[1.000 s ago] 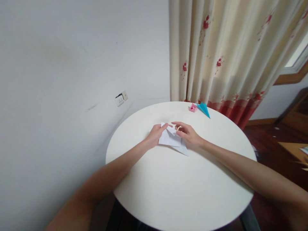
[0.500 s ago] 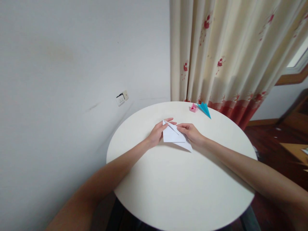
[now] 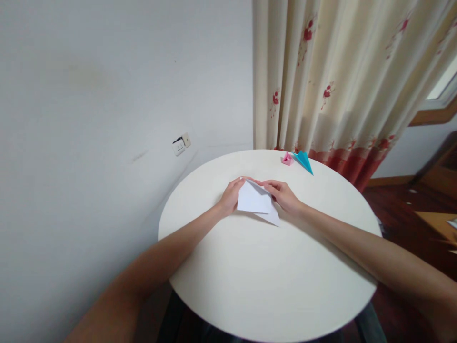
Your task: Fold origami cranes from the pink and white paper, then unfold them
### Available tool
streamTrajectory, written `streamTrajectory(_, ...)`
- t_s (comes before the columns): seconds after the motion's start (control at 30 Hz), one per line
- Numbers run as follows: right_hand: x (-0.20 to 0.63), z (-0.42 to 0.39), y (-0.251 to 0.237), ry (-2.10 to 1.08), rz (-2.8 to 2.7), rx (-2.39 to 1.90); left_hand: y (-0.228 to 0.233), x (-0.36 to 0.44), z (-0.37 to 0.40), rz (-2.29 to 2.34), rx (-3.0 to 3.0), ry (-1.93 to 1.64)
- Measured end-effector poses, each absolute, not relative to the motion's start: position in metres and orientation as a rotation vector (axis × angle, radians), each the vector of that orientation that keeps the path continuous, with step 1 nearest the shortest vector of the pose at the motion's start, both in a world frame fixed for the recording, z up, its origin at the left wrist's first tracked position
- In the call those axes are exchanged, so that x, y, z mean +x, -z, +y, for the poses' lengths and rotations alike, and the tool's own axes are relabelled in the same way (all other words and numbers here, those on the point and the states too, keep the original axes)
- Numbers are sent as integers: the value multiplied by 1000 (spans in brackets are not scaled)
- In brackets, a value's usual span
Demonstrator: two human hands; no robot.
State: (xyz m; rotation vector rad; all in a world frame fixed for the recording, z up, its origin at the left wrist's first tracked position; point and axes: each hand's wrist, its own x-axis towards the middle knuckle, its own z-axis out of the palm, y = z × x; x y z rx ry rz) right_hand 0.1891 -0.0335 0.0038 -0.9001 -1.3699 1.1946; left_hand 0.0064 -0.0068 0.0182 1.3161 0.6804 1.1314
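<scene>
White paper (image 3: 254, 199) pinched between two hands above the counter

And the far side of that sheet stays out of sight! Its underside faces down, the fingertips of the left hand (image 3: 230, 196) partly vanish behind the upper edge, and the right hand (image 3: 283, 196) covers the layers at the right, so how many folds lie there is hard to make out. Both forearms run out of frame, the left at the bottom, the right at the right edge.

Look at the paper: a broad, smooth upper face, a slanting edge falling away to the right, and a second layer poking out below as a pointed corner. It sits over the middle of the round white counter (image 3: 267, 271), just in front of the hands' knuckles.

Left fingers grip the upper left corner; right fingers close on the slanting upper right edge, nearly meeting the left ones. And there's the change! Half a second ago a narrow slanting flap showed across the face; now that face looks plain, and the lower point has slid a little left.

Beyond, at the far rim, a pink folded piece (image 3: 287, 159) and a blue folded piece (image 3: 303, 162) lie side by side, unmoved.
</scene>
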Motion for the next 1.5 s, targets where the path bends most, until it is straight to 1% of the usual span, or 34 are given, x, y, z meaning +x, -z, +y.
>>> streamTrajectory(0.13,187,-38,-2,-1008,-1503,-861,-16,5,-3,748,1300,-1193)
streamTrajectory(0.23,186,-38,3,-986,-1523,-844,-13,4,0,780,1301,-1197)
streamTrajectory(0.4,189,-31,10,-907,-1478,-888,-11,5,1,695,1291,-1139)
streamTrajectory(0.7,191,-41,0,-881,-1542,-854,-8,3,3,688,1310,-1156)
streamTrajectory(0.83,193,-44,-1,-770,-1681,-811,-9,3,4,675,1262,-1123)
streamTrajectory(1.03,193,-42,-1,-668,-1702,-814,-10,5,2,652,1156,-1037)
streamTrajectory(1.3,195,-42,-3,-725,-1758,-779,-14,3,-1,681,1249,-1061)
streamTrajectory(1.43,192,-41,-4,-773,-1520,-861,-10,4,-2,688,1330,-1076)
streamTrajectory(1.5,188,-41,-3,-882,-1437,-919,-8,6,-4,695,1390,-1072)
